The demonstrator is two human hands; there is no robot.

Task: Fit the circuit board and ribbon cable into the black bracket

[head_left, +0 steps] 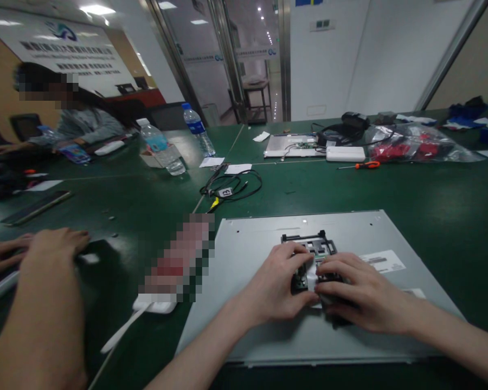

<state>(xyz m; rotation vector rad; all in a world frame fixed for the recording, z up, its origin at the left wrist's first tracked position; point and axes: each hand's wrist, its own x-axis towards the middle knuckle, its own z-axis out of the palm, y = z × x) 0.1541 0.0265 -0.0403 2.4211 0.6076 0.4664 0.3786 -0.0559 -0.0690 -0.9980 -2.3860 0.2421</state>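
I see the left hand point(280, 284) and right hand point(360, 290) grasping a black-framed part point(321, 249) between them, over a grey panel point(244, 260) on the green table point(451, 216).

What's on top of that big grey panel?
On the grey panel are a small black-framed mechanism and, to the right, white labels. The left hand and right hand cover much of the mechanism, so its covered parts and the panel beneath are hidden.

Free tabletop point(443, 216) right of panel point(248, 249), cables point(211, 190) (coiled) obstructing far left
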